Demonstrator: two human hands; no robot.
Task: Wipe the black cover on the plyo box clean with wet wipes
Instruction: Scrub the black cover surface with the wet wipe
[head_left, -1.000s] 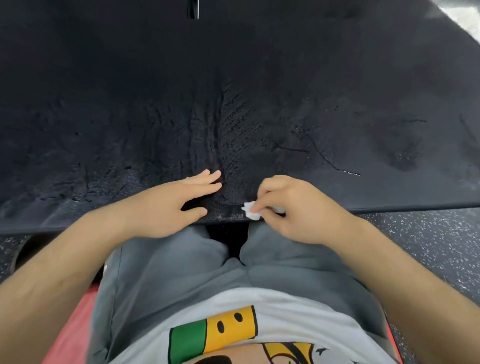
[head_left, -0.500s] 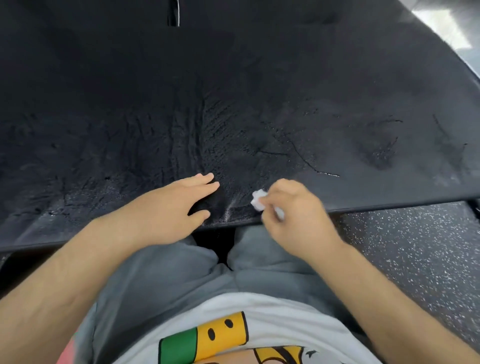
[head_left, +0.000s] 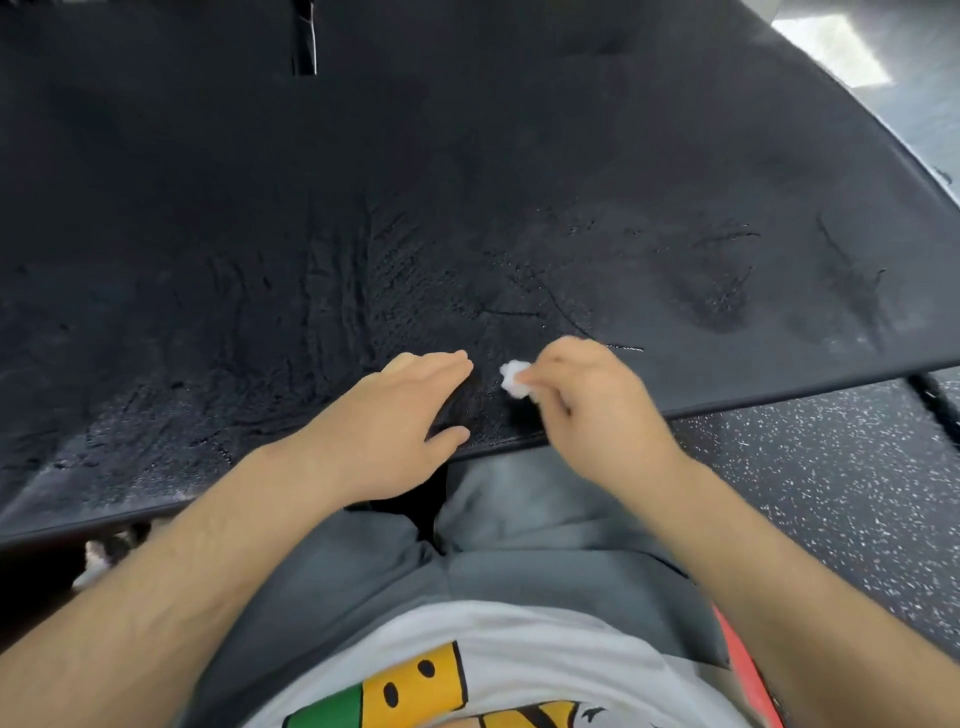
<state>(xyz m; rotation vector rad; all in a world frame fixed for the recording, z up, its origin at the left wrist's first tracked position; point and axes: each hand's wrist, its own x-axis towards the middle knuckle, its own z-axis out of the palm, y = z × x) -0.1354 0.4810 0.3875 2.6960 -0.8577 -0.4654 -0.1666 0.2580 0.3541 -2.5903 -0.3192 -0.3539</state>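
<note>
**Wiping at the near edge of the cover**

The black cover (head_left: 467, 182) filled most of the view, its near edge running just in front of the person's grey trousers (head_left: 519, 545). The left hand (head_left: 395, 421) lay flat on it by that edge, fingers spread apart, holding nothing. Just beside it, the right hand (head_left: 587, 405) pinched a small balled wet wipe (head_left: 513, 380) against the cover. Beyond both hands the cover lay wide and unobstructed; speckled floor (head_left: 831, 493) showed past its right edge.
</note>
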